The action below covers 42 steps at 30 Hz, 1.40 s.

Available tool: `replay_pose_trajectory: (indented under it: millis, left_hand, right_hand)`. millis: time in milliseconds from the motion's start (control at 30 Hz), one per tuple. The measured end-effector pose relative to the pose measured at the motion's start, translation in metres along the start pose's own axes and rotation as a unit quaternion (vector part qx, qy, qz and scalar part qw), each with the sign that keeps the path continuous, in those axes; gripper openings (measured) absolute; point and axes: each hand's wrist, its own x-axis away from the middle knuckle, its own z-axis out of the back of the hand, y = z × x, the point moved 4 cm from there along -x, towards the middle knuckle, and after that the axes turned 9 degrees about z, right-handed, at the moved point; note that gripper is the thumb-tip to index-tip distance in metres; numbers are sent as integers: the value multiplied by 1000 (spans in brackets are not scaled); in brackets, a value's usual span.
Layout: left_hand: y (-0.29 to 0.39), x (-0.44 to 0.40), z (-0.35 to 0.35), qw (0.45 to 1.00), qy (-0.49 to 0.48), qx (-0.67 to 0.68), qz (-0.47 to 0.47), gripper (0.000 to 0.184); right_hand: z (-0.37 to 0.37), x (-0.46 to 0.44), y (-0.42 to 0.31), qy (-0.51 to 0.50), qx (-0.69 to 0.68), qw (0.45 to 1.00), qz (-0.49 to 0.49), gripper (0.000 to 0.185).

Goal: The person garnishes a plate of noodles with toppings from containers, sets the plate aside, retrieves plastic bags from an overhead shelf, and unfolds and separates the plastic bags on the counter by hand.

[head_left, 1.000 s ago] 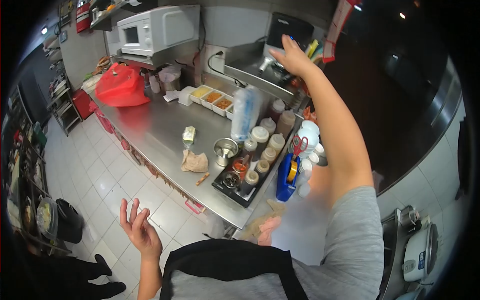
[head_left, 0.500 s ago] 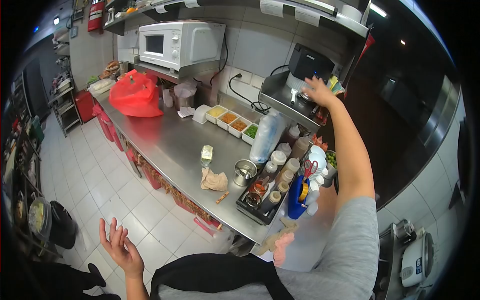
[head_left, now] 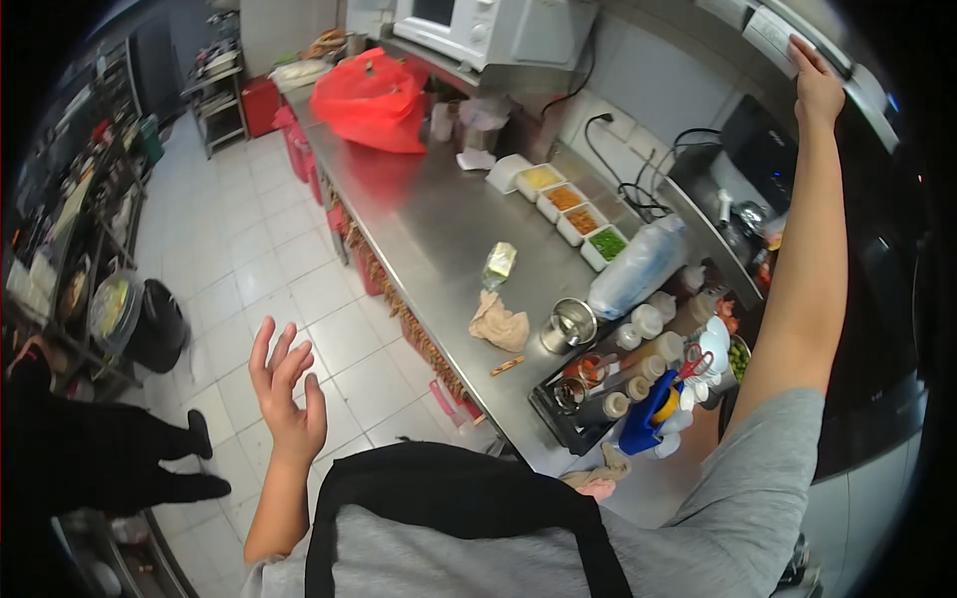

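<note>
Off counter edge (head_left: 419, 305), left hand (head_left: 292, 421) hovers.

Microwave (head_left: 528, 35): top is cut off, above the counter (head_left: 439, 204).
Paper slip (head_left: 768, 36): print is blurred; right-hand (head_left: 818, 92) contact cannot be told.
Other person (head_left: 90, 448): partly cut off, left of the counter.

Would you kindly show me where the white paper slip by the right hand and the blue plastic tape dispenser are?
White paper slip (head_left: 767, 36): head view, on the middle of its face.
Blue plastic tape dispenser (head_left: 641, 427): head view, on its blue body.
</note>
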Motion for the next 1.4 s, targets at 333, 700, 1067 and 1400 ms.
replay_pose_trajectory:
  millis: [333, 700, 1067, 1400]
  left_hand:
    - [-72, -53, -82, 991, -101, 6, 89, 39]
    - [-199, -105, -254, 964, -260, -51, 13, 26]
    - [-233, -95, -280, 955, -283, -75, -41, 19]
    - [-280, -134, -211, 937, -255, -237, -33, 65]
  right_hand:
    - [-256, 434, 9, -209, -151, 877, -406, 36]
    - [-277, 672, 53, -201, -49, 784, -585, 37]
    - [-276, 676, 52, -212, 2, 799, -563, 37]
    - [-279, 656, 57, -300, 77, 860, -405, 42]
